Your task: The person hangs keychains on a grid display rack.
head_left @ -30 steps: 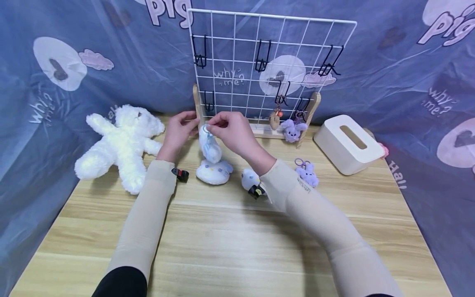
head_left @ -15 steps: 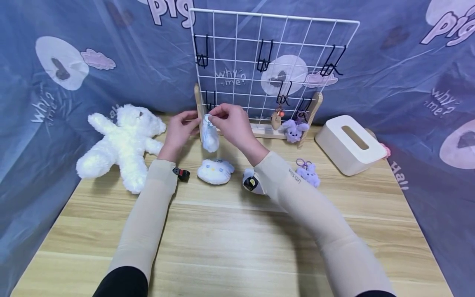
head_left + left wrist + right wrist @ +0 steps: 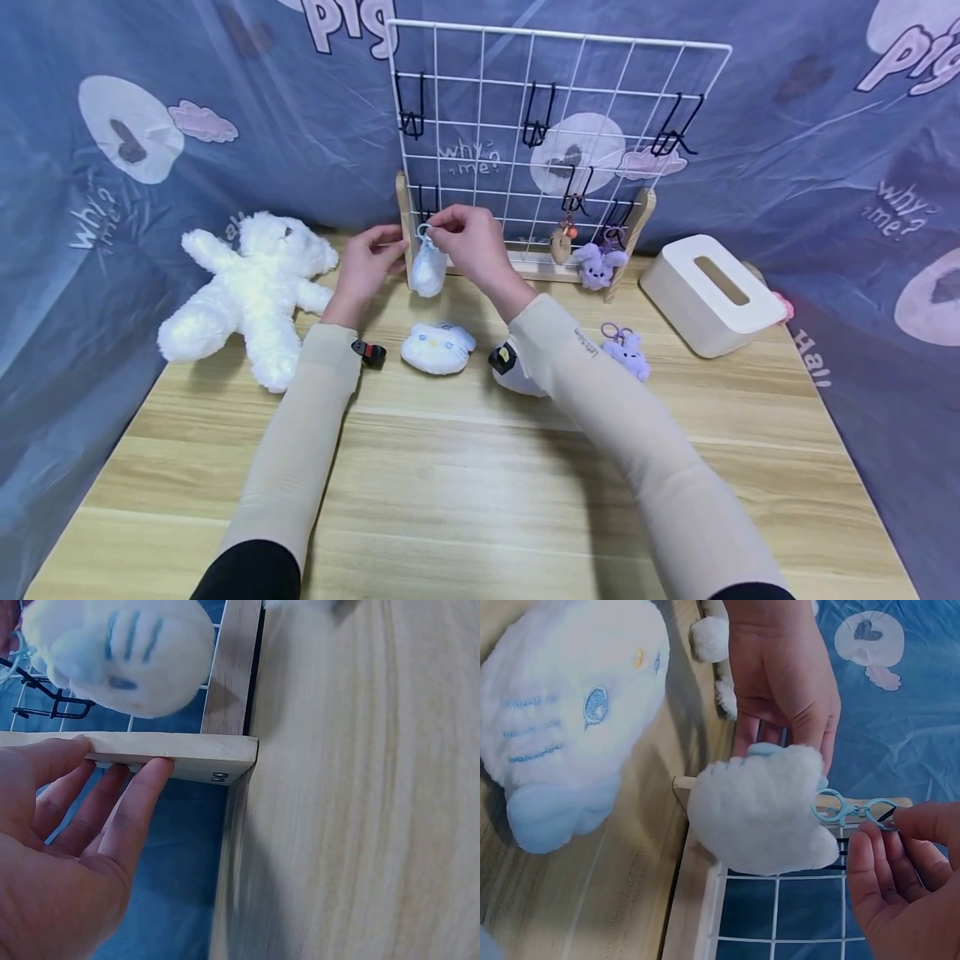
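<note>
My right hand (image 3: 476,250) pinches the light blue ring (image 3: 849,812) of a white cat-face plush keychain (image 3: 429,271), which hangs at the rack's lower left. A black hook (image 3: 429,202) is right by the ring; in the right wrist view a dark tip shows within the ring, but whether it bears the ring I cannot tell. My left hand (image 3: 82,847) holds the rack's wooden side post (image 3: 165,744) between thumb and fingers. A second cat plush (image 3: 437,348) lies on the table below. Another white plush (image 3: 517,381) is partly hidden by my right wrist.
The white wire rack (image 3: 558,33) carries several black hooks. A brown charm (image 3: 561,243) and a purple rabbit plush (image 3: 597,267) hang at its lower right. Another purple rabbit (image 3: 628,358) lies on the table. A white bear (image 3: 258,287) lies left; a tissue box (image 3: 682,308) stands right.
My right hand has lifted the cat keychain from just above the lying cat plush up and slightly right, to the lower left hook. My left hand has stayed at the wooden post.
</note>
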